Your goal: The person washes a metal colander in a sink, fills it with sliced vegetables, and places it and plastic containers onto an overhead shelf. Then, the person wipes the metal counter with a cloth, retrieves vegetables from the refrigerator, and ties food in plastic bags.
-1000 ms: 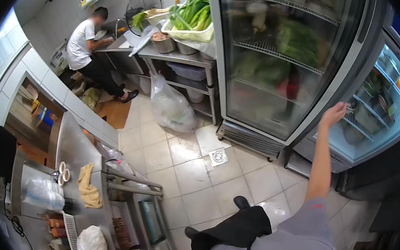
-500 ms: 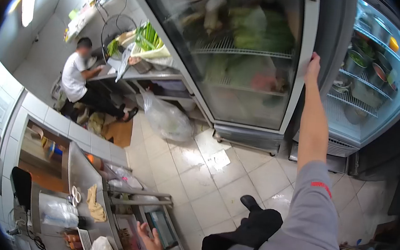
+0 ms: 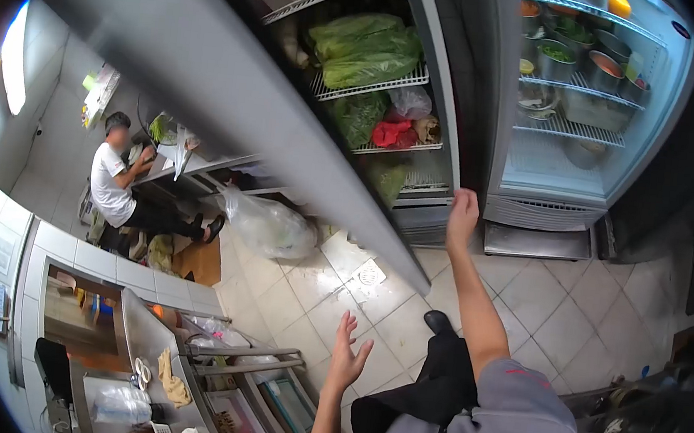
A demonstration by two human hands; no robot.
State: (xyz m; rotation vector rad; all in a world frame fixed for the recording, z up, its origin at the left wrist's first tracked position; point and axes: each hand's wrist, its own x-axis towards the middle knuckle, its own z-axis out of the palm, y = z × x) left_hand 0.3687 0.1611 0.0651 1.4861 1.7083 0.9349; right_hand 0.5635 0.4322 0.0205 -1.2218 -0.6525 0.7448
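Note:
My right hand [image 3: 464,215] is stretched forward beside the lower right frame of the tall refrigerator [image 3: 455,156]. Its back faces me and its fingers are mostly hidden, so any contact with the frame is unclear. The blurred refrigerator door [image 3: 231,114] stands swung out, its edge running diagonally across the view. My left hand [image 3: 343,358] is raised below the door, fingers spread, with nothing in it. Inside the refrigerator, a large bag of leafy greens [image 3: 367,51] lies on one wire shelf. A red bag [image 3: 392,133] and more greens [image 3: 358,117] sit on the shelf beneath.
A lit refrigerator [image 3: 569,167] with metal pots [image 3: 556,61] stands at right. At left, a person in a white shirt [image 3: 112,185] works near a counter. A big clear plastic bag [image 3: 267,225] lies on the tiled floor [image 3: 378,324]. Scissors [image 3: 141,374] and a cloth [image 3: 172,379] lie on the steel counter.
The refrigerator door has swung open toward me, showing the shelves. My right hand has come off the door's edge and moved lower and left. My left hand has risen and moved right.

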